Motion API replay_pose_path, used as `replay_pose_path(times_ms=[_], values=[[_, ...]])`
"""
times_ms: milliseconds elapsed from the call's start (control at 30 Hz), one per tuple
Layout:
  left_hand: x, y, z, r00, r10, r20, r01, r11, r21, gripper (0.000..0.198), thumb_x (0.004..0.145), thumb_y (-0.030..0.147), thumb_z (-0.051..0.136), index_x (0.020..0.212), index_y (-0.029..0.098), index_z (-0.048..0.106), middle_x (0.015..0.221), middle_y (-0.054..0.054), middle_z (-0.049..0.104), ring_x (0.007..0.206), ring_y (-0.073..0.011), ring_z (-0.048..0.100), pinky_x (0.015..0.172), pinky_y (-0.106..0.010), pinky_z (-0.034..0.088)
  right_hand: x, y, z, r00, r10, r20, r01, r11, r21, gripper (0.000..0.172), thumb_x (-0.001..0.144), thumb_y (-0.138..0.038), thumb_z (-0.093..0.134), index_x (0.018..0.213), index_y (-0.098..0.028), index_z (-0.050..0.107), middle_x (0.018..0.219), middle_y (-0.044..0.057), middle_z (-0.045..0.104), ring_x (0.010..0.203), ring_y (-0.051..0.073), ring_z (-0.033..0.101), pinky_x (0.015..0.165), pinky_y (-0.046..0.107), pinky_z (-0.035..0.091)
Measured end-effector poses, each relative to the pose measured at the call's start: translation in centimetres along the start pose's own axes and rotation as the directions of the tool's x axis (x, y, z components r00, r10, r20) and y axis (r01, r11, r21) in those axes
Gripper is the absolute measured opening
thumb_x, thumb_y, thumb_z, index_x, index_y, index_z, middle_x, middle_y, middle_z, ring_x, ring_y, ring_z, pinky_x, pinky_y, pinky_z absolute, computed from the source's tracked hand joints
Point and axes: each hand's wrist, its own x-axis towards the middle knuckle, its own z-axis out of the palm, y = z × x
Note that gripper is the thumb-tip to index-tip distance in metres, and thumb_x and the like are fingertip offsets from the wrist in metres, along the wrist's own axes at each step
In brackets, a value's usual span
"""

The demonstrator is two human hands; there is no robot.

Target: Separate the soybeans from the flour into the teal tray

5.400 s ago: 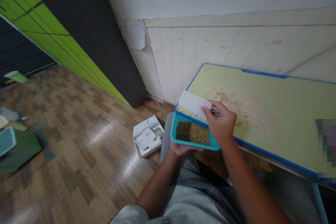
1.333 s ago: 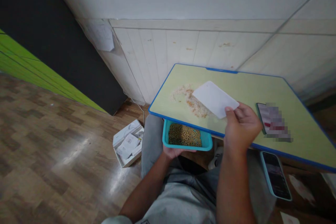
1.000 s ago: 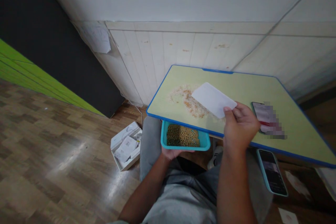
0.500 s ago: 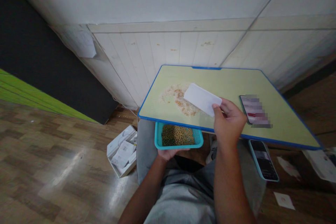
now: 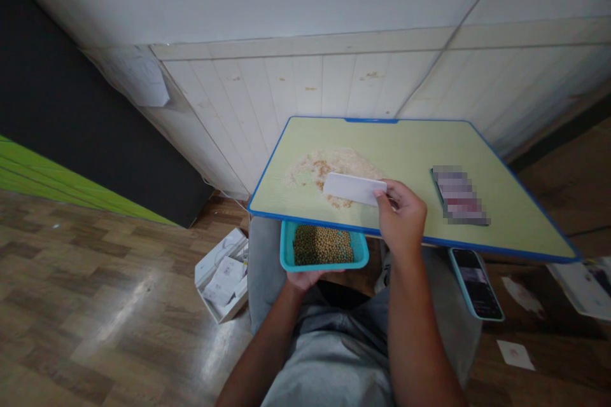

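A thin white card (image 5: 354,188) is pinched in my right hand (image 5: 401,211), its face tilted over a spread of pale and orange grains (image 5: 351,159) on the yellow-green tabletop (image 5: 405,146). Under the table's front edge, my left hand (image 5: 308,278) supports a turquoise tray (image 5: 324,266) from below; most of its fingers are hidden beneath it. Inside the tray, dark green beans (image 5: 305,245) lie on the left and tan beans (image 5: 334,245) on the right.
A phone (image 5: 461,196) with a blurred screen lies on the table's right part. Another phone (image 5: 477,284) rests on the grey seat at the right. An open white box (image 5: 222,276) with papers stands on the floor at the left, and a white wall is behind the table.
My right hand has moved slightly left and nearer with the card, which is now tilted more steeply and lies more level from left to right. The tray in my left hand has hardly moved.
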Motion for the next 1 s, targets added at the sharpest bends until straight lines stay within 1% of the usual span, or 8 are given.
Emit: replay_pose_path(times_ms=[200,300,433,567,633,767,900,1000], values=[[0.02,0.07,0.21,1.0,0.003,-0.005,-0.003,1.0,0.015,0.073,0.103,0.069,0.027,0.163,0.034,0.047,0.176,-0.009,0.039,0.164,-0.0512,0.019,0.12,-0.09,0.006,-0.08,0.07,-0.08,0.999,0.009,0.035,-0.009,1.0,0.012,0.015,0.085,-0.031,0.066,0.093,-0.021,0.076,0.086,0.004,0.08,0.082,0.023,0.076,0.079,0.038,0.059],[0.01,0.08,0.2,1.0,0.0,-0.008,0.0,1.0,0.016,0.073,0.103,0.069,0.026,0.165,0.035,0.044,0.176,-0.009,0.037,0.165,-0.05,0.017,0.12,-0.09,0.005,-0.06,0.25,-0.07,0.999,0.024,0.032,-0.025,0.999,0.027,0.016,0.085,-0.031,0.067,0.094,-0.021,0.076,0.088,0.004,0.08,0.084,0.024,0.077,0.08,0.039,0.059],[0.07,0.17,0.24,1.0,0.008,0.007,-0.008,1.0,-0.009,0.073,0.103,0.069,0.026,0.166,0.037,0.04,0.178,-0.008,0.034,0.166,-0.048,0.013,0.121,-0.088,0.002,-0.1,0.47,-0.01,0.997,0.043,0.062,-0.045,0.998,0.045,0.015,0.085,-0.031,0.067,0.092,-0.021,0.075,0.086,0.003,0.079,0.082,0.022,0.075,0.079,0.038,0.058],[0.12,0.24,0.42,1.0,0.004,0.031,-0.003,1.0,-0.021,0.074,0.103,0.068,0.026,0.167,0.035,0.039,0.18,-0.007,0.029,0.166,-0.049,0.011,0.122,-0.087,0.001,-0.21,0.43,0.02,0.994,0.071,0.08,-0.077,0.994,0.079,0.015,0.085,-0.031,0.068,0.093,-0.022,0.076,0.087,0.003,0.079,0.083,0.022,0.075,0.08,0.038,0.058],[0.08,0.21,0.43,1.0,0.011,-0.003,-0.011,1.0,-0.021,0.074,0.102,0.068,0.028,0.167,0.034,0.039,0.18,-0.008,0.028,0.166,-0.0496,0.011,0.121,-0.088,0.003,-0.26,0.38,0.03,0.992,0.087,0.089,-0.095,0.992,0.087,0.016,0.084,-0.032,0.068,0.094,-0.021,0.076,0.088,0.004,0.079,0.083,0.023,0.075,0.08,0.038,0.057],[-0.14,0.08,0.01,0.991,0.055,-0.12,-0.056,0.998,-0.003,0.072,0.102,0.066,0.031,0.165,0.034,0.043,0.179,-0.009,0.031,0.166,-0.0498,0.008,0.12,-0.088,0.009,-0.34,0.37,-0.02,0.989,0.1,0.107,-0.109,0.99,0.09,0.017,0.083,-0.033,0.069,0.093,-0.022,0.076,0.087,0.004,0.079,0.082,0.024,0.075,0.078,0.038,0.056],[-0.31,0.04,-0.46,0.986,0.061,-0.156,-0.061,0.998,0.003,0.073,0.101,0.066,0.033,0.164,0.031,0.046,0.179,-0.01,0.031,0.166,-0.0507,0.004,0.12,-0.086,0.013,-0.35,0.32,-0.23,0.988,0.109,0.111,-0.119,0.989,0.089,0.017,0.083,-0.034,0.069,0.093,-0.022,0.076,0.085,0.004,0.078,0.081,0.024,0.074,0.078,0.039,0.056],[-0.36,-0.02,-0.45,0.982,0.065,-0.177,-0.065,0.998,0.007,0.073,0.102,0.067,0.035,0.165,0.032,0.043,0.18,-0.01,0.03,0.166,-0.05,0.004,0.121,-0.085,0.014,-0.36,0.18,-0.37,0.985,0.116,0.127,-0.129,0.987,0.097,0.018,0.082,-0.034,0.07,0.093,-0.022,0.076,0.084,0.004,0.079,0.08,0.024,0.074,0.076,0.038,0.056]])
